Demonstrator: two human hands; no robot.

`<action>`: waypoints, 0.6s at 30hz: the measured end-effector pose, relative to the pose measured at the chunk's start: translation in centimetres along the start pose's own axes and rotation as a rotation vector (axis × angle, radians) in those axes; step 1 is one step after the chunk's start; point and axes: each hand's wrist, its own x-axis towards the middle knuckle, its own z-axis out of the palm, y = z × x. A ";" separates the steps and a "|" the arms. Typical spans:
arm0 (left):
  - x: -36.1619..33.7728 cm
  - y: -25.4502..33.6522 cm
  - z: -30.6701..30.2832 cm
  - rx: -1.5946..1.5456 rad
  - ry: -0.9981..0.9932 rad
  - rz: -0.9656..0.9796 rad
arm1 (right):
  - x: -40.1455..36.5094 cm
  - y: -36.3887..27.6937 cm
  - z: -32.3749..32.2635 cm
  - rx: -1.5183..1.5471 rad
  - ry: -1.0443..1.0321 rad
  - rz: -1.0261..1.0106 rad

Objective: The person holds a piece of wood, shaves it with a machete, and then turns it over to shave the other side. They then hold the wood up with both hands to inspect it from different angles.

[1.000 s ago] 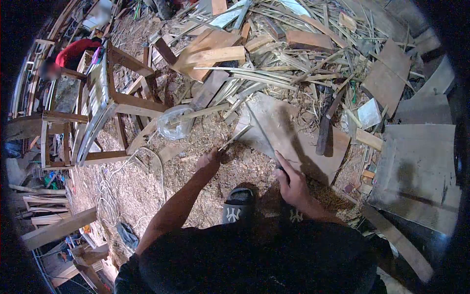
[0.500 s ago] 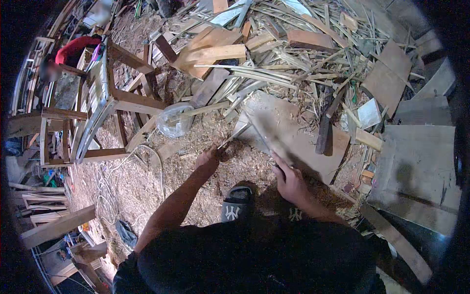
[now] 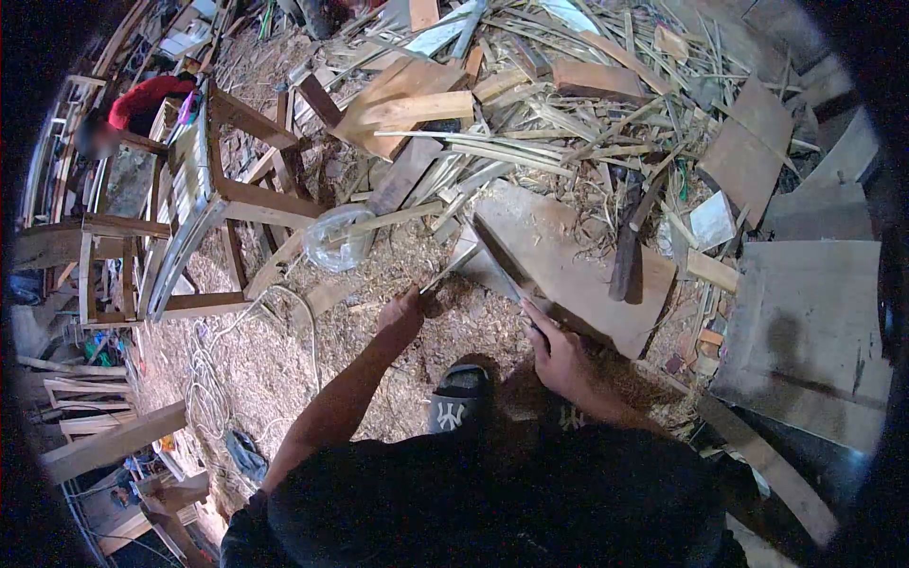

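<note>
My left hand point(image 3: 401, 316) is closed round the near end of a thin pale stick point(image 3: 453, 265) that points up and to the right. In my right hand point(image 3: 559, 352) is the handle of a long, narrow blade-like tool point(image 3: 499, 262), whose shaft slants up to the left. The tool's far part meets or passes close to the stick's far end; whether they touch is unclear. Behind them a flat wooden board point(image 3: 597, 275) lies on the ground.
A wooden frame point(image 3: 265, 204) stands at the left, with a person in red point(image 3: 147, 99) beyond it. Wood scraps point(image 3: 530, 142) are heaped ahead. A plastic bag point(image 3: 338, 237), a coiled cord point(image 3: 206, 383) and large panels point(image 3: 805, 331) lie around the shavings.
The long tool in my right hand was motion-blurred before and now shows sharply, its shaft by the stick's far end. My left hand has barely moved.
</note>
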 end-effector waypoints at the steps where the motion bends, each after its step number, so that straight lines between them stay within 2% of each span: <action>1: -0.6 0.2 -0.1 0.005 -0.010 -0.005 | -0.1 -0.1 -0.1 0.005 -0.006 0.005; 2: -1.0 0.3 -0.3 0.008 -0.019 -0.010 | -0.2 -0.2 -0.3 0.078 0.024 -0.052; 4: -0.9 1.9 -2.1 -0.037 -0.168 -0.141 | -0.1 -0.9 -1.1 0.144 0.056 -0.116; 6: -0.7 0.8 -0.9 -0.009 -0.109 -0.077 | -0.6 -1.4 -1.2 0.229 0.146 -0.209; 8: -0.5 0.1 -0.1 0.020 -0.042 -0.007 | -0.5 -0.7 -0.8 0.226 0.117 -0.164; 10: -0.8 0.8 -1.2 -0.045 -0.130 -0.105 | 0.2 -0.1 -0.6 0.113 -0.071 0.026; 12: -0.3 1.0 -1.4 -0.072 -0.118 -0.069 | 0.2 0.1 -0.8 0.172 -0.083 0.084; 14: -1.0 0.6 -1.1 -0.095 -0.132 -0.044 | -0.2 0.1 -0.4 0.126 0.047 -0.050; 18: -0.9 0.2 -0.6 -0.004 -0.121 -0.049 | -0.7 -0.4 -0.8 0.248 0.098 -0.141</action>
